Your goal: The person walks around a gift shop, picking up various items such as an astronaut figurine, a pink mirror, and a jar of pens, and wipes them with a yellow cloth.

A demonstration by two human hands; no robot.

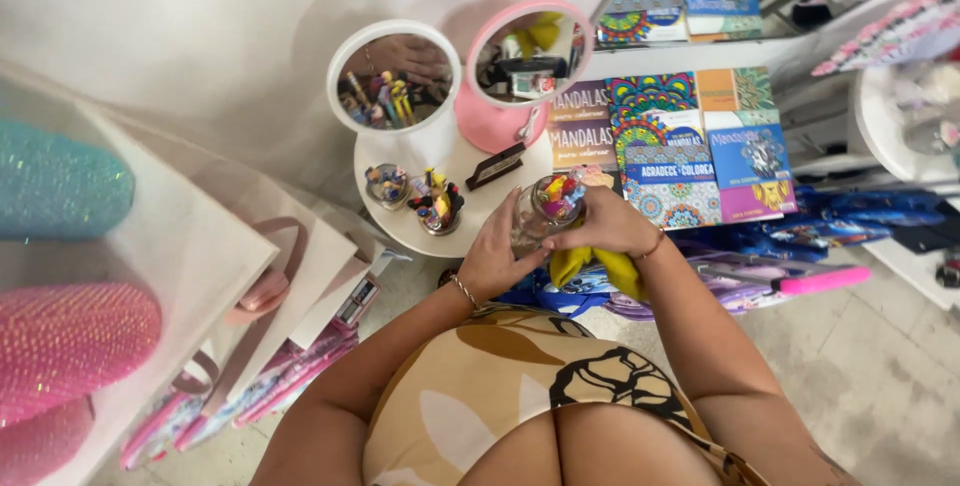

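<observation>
My left hand [493, 256] wraps around the side of a clear glass jar [545, 208] filled with colourful small items, holding it in front of me. My right hand [605, 221] presses a yellow cloth [598, 268] against the jar's right side, the cloth hanging down below my fingers. Both wrists wear thin bracelets. The jar is lifted just off the near edge of a small round white table [470, 216].
On the table stand two more small jars of trinkets [438, 208], a white round mirror [393, 81], a pink round mirror [525, 61] and a small dark sign [495, 166]. Colouring books [690, 146] fill a shelf at right. Glittery pouches [60, 186] lie at left.
</observation>
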